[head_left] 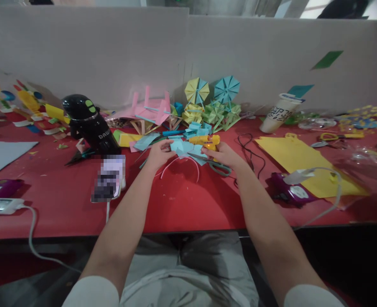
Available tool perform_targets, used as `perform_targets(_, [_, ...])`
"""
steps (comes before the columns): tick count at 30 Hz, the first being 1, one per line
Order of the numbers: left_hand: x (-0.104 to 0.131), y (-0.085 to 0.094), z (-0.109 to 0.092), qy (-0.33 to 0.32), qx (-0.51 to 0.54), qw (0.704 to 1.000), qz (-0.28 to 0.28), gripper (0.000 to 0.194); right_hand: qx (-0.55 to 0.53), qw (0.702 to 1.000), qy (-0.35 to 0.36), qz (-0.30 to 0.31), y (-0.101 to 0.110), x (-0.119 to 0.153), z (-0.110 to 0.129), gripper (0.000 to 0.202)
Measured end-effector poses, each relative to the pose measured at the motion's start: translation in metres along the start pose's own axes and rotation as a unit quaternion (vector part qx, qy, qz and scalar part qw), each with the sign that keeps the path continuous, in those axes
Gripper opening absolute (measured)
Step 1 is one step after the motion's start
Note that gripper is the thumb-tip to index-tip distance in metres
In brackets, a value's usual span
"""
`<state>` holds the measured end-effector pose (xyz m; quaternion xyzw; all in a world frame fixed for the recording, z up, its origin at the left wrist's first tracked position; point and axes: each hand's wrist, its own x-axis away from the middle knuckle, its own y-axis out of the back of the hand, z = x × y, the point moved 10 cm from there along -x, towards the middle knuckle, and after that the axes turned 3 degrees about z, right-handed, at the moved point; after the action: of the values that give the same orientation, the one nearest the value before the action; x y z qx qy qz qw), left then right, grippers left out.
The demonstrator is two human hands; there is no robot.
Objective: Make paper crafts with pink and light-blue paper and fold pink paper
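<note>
My left hand [160, 154] is closed with its fingertips on the left edge of a light blue paper piece [182, 148]. From the other side, my right hand [224, 154] pinches the right part of the same blue paper. A yellow glue gun [204, 140] lies just behind the paper, close to the right fingers. Scissors with grey-green handles [222, 169] rest under my right hand, blades pointing left. A thin pink headband [198, 170] curves on the table below the paper, partly covered by it.
Folded blue and yellow paper umbrellas [226, 88] and a pink paper chair shape [153, 110] stand behind. A black bottle [90, 128] and phone [110, 179] are at left. Right are a cup [279, 114], yellow sheets [303, 164], a purple power strip [292, 192] and a black cord [250, 154].
</note>
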<state>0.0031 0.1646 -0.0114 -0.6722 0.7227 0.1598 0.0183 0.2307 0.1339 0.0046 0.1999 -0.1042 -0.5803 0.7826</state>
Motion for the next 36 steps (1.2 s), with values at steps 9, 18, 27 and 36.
perform_targets(9, [0.002,-0.008,0.002,-0.002,0.016,1.0,0.026,0.047,0.0,1.0,-0.003,-0.001,-0.003,-0.001,-0.005,0.037])
perform_targets(18, [0.005,-0.012,-0.003,0.015,0.026,0.999,0.041,0.05,0.001,1.0,0.0,-0.005,-0.004,0.002,0.003,0.035])
perform_targets(27, [0.008,-0.018,0.001,0.031,0.029,0.998,0.056,0.051,-0.033,0.999,0.021,0.02,-0.017,-0.001,0.006,0.037])
perform_targets(36, [0.012,-0.022,-0.006,0.037,0.011,0.998,0.057,0.05,0.006,0.998,0.046,0.051,-0.026,-0.007,-0.002,0.043])
